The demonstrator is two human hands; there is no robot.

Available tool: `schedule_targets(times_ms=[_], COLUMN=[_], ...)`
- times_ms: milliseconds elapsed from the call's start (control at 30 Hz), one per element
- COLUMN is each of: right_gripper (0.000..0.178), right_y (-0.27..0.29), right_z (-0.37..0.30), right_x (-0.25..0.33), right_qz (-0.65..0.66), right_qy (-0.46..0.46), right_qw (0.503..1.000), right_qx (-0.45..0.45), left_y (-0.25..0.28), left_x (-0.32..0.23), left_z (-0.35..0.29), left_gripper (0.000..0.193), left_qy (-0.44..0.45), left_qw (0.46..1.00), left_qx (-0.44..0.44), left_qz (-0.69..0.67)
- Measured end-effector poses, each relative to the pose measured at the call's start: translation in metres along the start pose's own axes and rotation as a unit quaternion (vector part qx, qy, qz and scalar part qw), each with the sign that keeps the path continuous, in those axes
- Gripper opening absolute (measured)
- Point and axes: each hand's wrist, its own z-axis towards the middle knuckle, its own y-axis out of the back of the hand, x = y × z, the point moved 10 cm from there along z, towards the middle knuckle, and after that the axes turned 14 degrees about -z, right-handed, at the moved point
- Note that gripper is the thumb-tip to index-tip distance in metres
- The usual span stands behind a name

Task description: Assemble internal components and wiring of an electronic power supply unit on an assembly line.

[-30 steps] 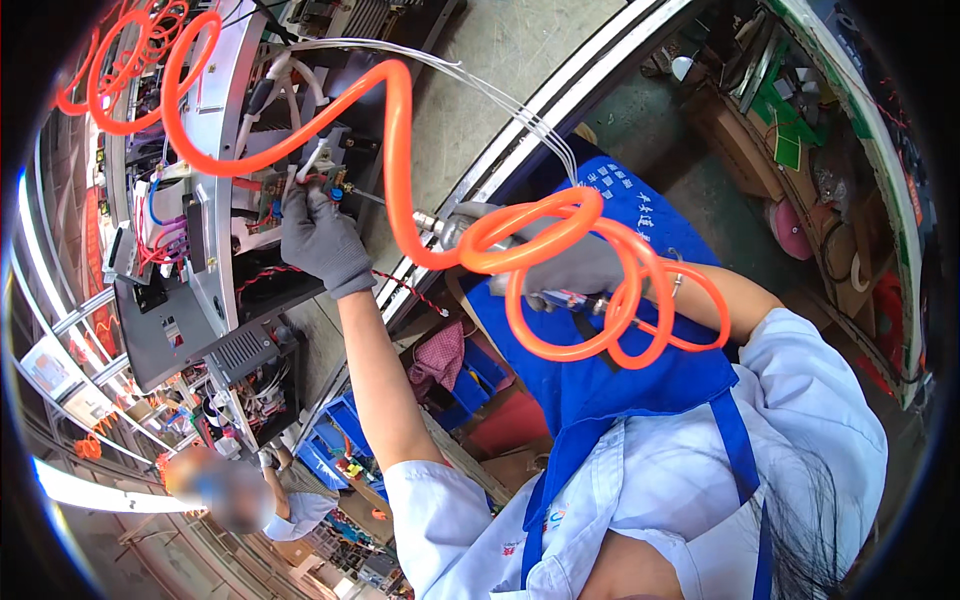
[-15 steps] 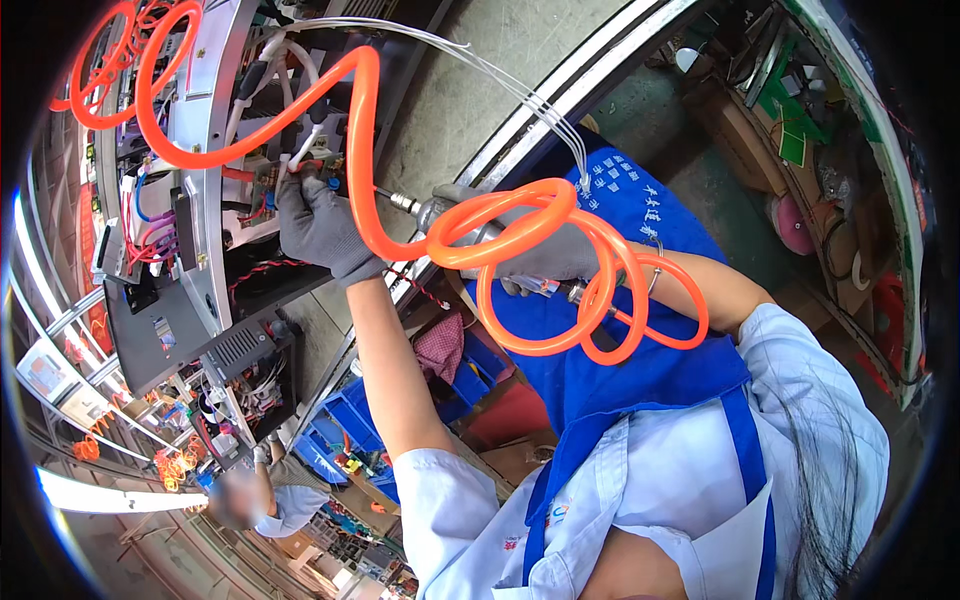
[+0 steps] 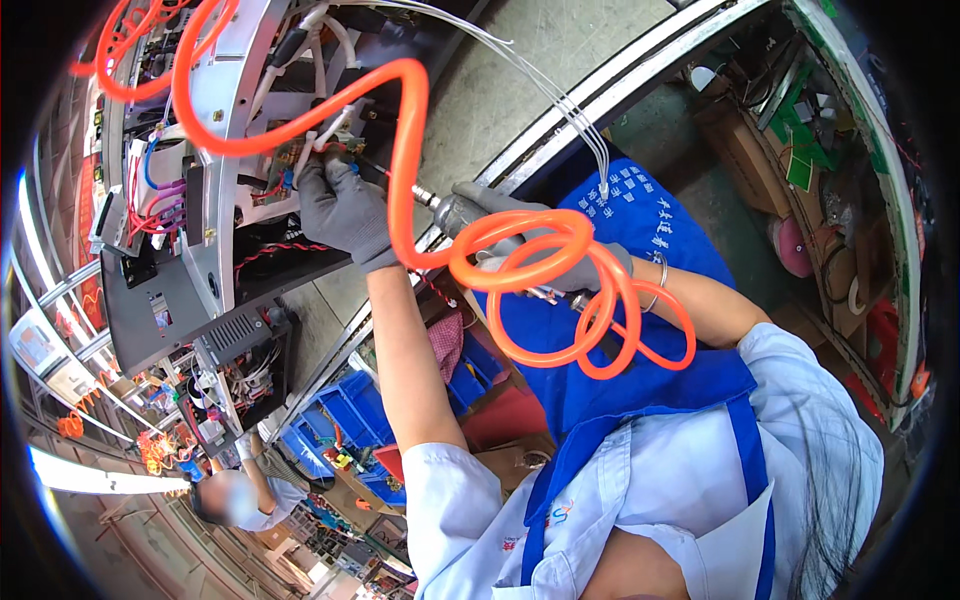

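Left hand, grey glove, is up at the open cabinet, fingers curled onto the wire bundle near the top of the wiring bay. Looks like a pinch grip on the white leads, but what sits between the fingertips is too small to tell.

Right hand, also gloved, is closed around the body of an air screwdriver. The tool lies roughly level, its bit pointing left into the cabinet, tip just beside the left hand's fingers.

Orange coiled hose runs from the top left, arcs over the left hand, drops past the tool and loops in several turns under the right wrist (in front of the blue apron).

Thin clear tubes run from the cabinet top down to the apron's upper edge.

Below the cabinet: blue bins with small parts. Another person is at lower left, well apart. Shelf with boxes along the right.
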Motion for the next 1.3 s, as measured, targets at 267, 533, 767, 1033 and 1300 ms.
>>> schedule_targets(times_ms=[267, 533, 767, 1033, 1300], right_gripper=[0.065, 0.071, 0.078, 0.085, 0.085], right_y=[0.007, 0.006, 0.000, -0.026, -0.036], right_z=[-0.011, -0.028, -0.040, -0.023, -0.013], right_x=[0.002, 0.004, 0.007, 0.008, -0.009], right_qz=[-0.035, -0.082, -0.133, -0.222, -0.244], right_qy=[-0.078, -0.168, -0.238, -0.302, -0.353], right_qw=[0.996, 0.982, 0.960, 0.923, 0.901], right_qx=[-0.008, 0.028, 0.056, 0.090, 0.070], left_y=[-0.027, -0.027, 0.021, 0.026, 0.034], left_x=[-0.035, -0.049, -0.024, -0.016, -0.017], left_z=[-0.009, -0.015, -0.051, -0.074, -0.066], left_gripper=[0.014, 0.019, 0.025, 0.039, 0.031], left_qy=[0.072, 0.089, 0.045, -0.008, -0.033], left_qw=[0.997, 0.991, 0.997, 0.994, 0.996], left_qx=[0.023, 0.034, -0.018, 0.007, -0.052], left_qz=[-0.027, -0.093, -0.052, 0.110, 0.066])
